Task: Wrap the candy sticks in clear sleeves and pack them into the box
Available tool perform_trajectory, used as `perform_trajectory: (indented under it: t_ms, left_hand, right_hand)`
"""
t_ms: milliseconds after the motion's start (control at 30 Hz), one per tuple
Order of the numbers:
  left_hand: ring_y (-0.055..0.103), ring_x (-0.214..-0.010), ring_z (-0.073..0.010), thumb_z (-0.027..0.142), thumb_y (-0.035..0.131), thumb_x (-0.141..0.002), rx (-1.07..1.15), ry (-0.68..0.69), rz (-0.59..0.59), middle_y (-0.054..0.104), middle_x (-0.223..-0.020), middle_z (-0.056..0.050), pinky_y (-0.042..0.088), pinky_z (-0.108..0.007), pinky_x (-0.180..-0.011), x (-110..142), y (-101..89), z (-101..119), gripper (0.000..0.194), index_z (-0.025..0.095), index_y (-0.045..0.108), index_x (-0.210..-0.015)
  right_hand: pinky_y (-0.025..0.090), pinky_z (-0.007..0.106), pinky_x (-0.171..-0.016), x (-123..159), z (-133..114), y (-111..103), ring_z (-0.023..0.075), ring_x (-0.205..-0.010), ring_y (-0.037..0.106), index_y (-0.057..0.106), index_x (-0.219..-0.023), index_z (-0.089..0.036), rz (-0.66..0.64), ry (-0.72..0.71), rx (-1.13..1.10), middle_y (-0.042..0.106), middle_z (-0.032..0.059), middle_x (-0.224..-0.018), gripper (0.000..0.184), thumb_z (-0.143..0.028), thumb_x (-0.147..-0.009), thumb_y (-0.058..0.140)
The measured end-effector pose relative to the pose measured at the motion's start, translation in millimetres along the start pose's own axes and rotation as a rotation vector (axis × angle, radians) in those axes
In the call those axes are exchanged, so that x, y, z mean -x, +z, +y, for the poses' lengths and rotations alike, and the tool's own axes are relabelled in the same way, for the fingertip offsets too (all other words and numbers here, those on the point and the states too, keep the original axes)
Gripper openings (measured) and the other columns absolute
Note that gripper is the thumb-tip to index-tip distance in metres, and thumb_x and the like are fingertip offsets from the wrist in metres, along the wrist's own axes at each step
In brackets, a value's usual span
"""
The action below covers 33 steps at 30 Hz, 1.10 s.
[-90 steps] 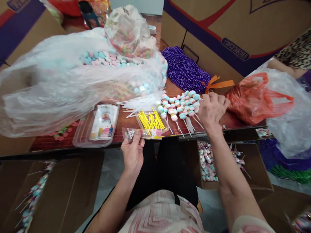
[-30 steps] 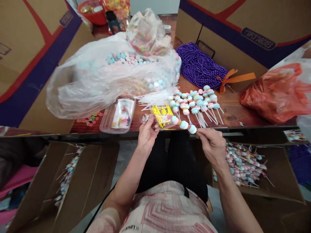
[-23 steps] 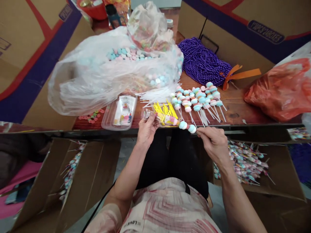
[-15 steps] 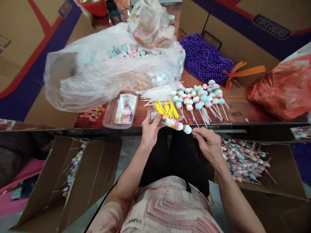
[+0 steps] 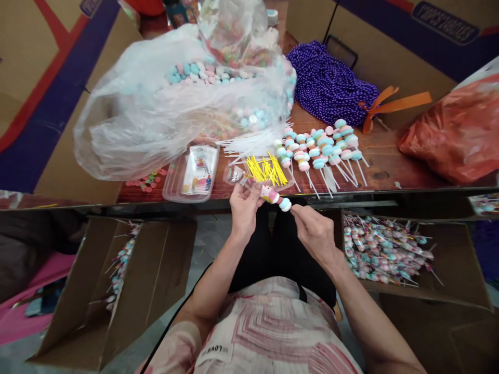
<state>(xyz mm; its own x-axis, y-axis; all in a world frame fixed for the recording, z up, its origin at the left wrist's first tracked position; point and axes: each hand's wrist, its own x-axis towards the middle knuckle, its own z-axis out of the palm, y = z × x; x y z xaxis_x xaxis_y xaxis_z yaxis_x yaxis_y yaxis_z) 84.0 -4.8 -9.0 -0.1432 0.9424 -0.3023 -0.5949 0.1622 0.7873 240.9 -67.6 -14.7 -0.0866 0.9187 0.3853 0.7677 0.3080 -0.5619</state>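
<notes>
My left hand (image 5: 244, 213) pinches a small clear printed wrapper bag (image 5: 236, 175) above my lap at the table's front edge. A candy skewer (image 5: 285, 204) of pink, white and blue sweets sits partly inside the bag, its lower sweets outside. My right hand (image 5: 316, 231) is closed on the stick end of that skewer; the stick is mostly hidden by the fingers. Just beyond my left hand lie yellow twist ties (image 5: 267, 170) in a clear tray. Several unwrapped candy skewers (image 5: 319, 150) rest to the right of them.
A big clear bag of sweets (image 5: 128, 119) and white sticks (image 5: 249, 145) lie on the table. A plastic tub (image 5: 169, 189) holds wrappers. Purple cord (image 5: 331, 85) and a red bag (image 5: 456, 135) are right. Open cartons with wrapped skewers (image 5: 382, 249) flank my legs.
My right hand has moved left, pushing the candy skewer deeper into the wrapper bag. Fewer sweets show outside it. The view has shifted slightly.
</notes>
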Motion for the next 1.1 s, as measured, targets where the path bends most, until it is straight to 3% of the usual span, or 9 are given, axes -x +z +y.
perform_trajectory:
  t_ms: [133,233,400,567,700,933,1100]
  left_hand:
    - [0.076,-0.084,-0.022,0.048,0.09,-0.061,-0.012,-0.042,-0.074,0.078,-0.086,-0.008,0.059,-0.031,-0.076,8,0.8,-5,0.051,0.016,0.065,-0.091]
    - [0.077,-0.088,-0.0235,0.05,0.086,-0.067,0.003,-0.099,-0.131,0.077,-0.084,-0.006,0.059,-0.036,-0.085,8,-4.8,-5,0.048,0.017,0.064,-0.093]
    - [0.077,-0.09,-0.0259,0.05,0.086,-0.069,-0.011,-0.134,-0.166,0.078,-0.086,-0.008,0.059,-0.041,-0.089,-1,-17.2,0,0.046,0.016,0.064,-0.09]
    - [0.076,-0.085,-0.0229,0.048,0.086,-0.068,-0.065,-0.146,-0.232,0.078,-0.088,-0.009,0.06,-0.036,-0.082,9,-15.5,-8,0.046,0.015,0.066,-0.092]
    - [0.076,-0.085,-0.0224,0.048,0.087,-0.068,-0.055,-0.141,-0.228,0.079,-0.089,-0.009,0.059,-0.035,-0.083,13,-15.4,-8,0.046,0.014,0.066,-0.092]
    - [0.077,-0.081,-0.023,0.05,0.087,-0.067,-0.038,-0.154,-0.233,0.078,-0.087,-0.009,0.059,-0.032,-0.077,8,-23.3,0,0.049,0.014,0.066,-0.094]
    - [0.077,-0.085,-0.025,0.051,0.085,-0.069,-0.047,-0.189,-0.219,0.078,-0.089,-0.01,0.059,-0.03,-0.074,20,-22.3,-11,0.05,0.014,0.066,-0.096]
  right_hand:
    - [0.05,0.026,-0.069,-1,-13,14,0.0152,-0.071,0.066,0.07,-0.097,-0.02,0.059,0.026,-0.152,0.072,0.0057,-0.082,0.024,-0.023,-0.101,0.046]
    - [0.049,0.025,-0.066,-4,-22,16,0.0132,-0.064,0.062,0.069,-0.093,-0.019,0.068,0.107,-0.263,0.069,0.0031,-0.076,0.02,-0.023,-0.099,0.05]
    - [0.04,0.022,-0.054,-4,-27,12,0.0091,-0.052,0.05,0.066,-0.079,-0.02,-0.091,0.379,-0.473,0.055,-0.0044,-0.059,0.02,-0.029,-0.094,0.057]
    - [0.039,0.022,-0.053,-10,-28,32,0.0096,-0.051,0.049,0.056,-0.074,-0.02,0.001,0.574,-0.602,0.055,-0.0051,-0.058,0.025,-0.039,-0.089,0.063]
    - [0.04,0.023,-0.056,-13,-32,39,0.0098,-0.056,0.052,0.052,-0.078,-0.021,0.058,0.583,-0.558,0.057,-0.0052,-0.065,0.028,-0.044,-0.086,0.066]
    - [0.036,0.024,-0.056,6,-28,17,0.0092,-0.054,0.046,0.055,-0.069,-0.02,-0.185,0.494,-0.643,0.051,-0.0052,-0.058,0.028,-0.034,-0.094,0.057]
    - [0.034,0.024,-0.053,7,-37,32,0.0088,-0.05,0.043,0.054,-0.065,-0.019,-0.117,0.543,-0.757,0.051,-0.0051,-0.053,0.03,-0.034,-0.091,0.06]
